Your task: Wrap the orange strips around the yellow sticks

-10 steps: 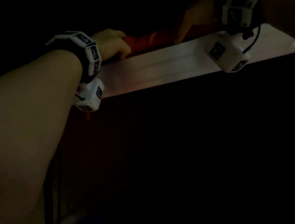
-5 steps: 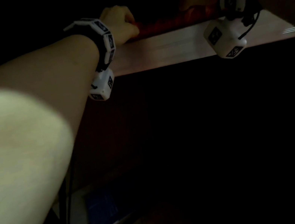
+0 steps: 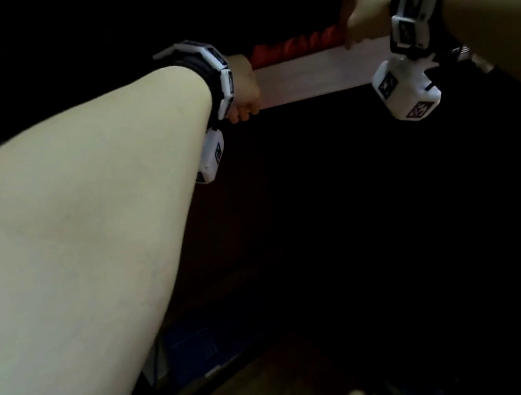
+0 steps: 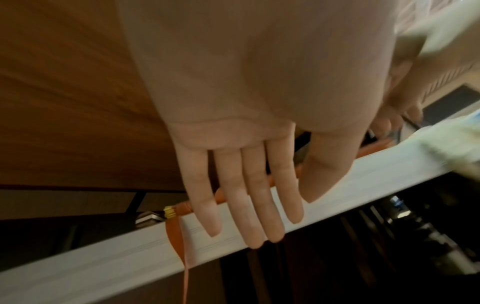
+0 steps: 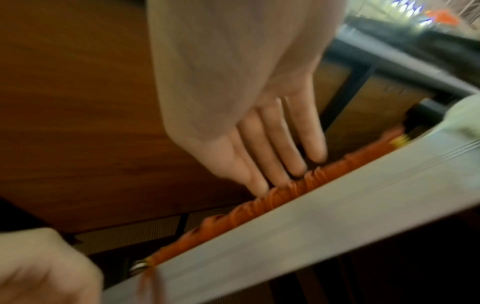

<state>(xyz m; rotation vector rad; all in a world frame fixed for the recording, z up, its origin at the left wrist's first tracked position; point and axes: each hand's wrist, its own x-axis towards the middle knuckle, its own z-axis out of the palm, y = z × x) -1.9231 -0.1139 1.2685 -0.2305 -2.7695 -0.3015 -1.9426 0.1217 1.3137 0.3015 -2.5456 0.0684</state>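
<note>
Left hand (image 4: 241, 174): open, fingers straight and together, laid flat over the near-left end of the stick and reaching down over the ledge face.
Right hand (image 5: 259, 133): open, straight fingertips (image 5: 298, 170) pressing on the wrapped stick further right.
Stick (image 5: 283, 191): lies along the top edge of the pale ledge (image 4: 103, 265), between the hands; almost all covered by ridged turns of orange strip (image 3: 295, 46). Yellow shows only at the ends (image 4: 170, 212).
Loose tail (image 4: 176, 240): hangs from the left end down the ledge face, thinning to a narrow ribbon.
Handling, judged: strip looks light, soft and crinkly, likely to tear or unwind if tugged hard; stick seems thin, stiff and prone to roll on the edge.
Hold, judged: pin the stick with flat fingers near an end, pinch the tail close to the yellow tip.
Around: brown wood panel (image 4: 64, 102) behind; dark below.
</note>
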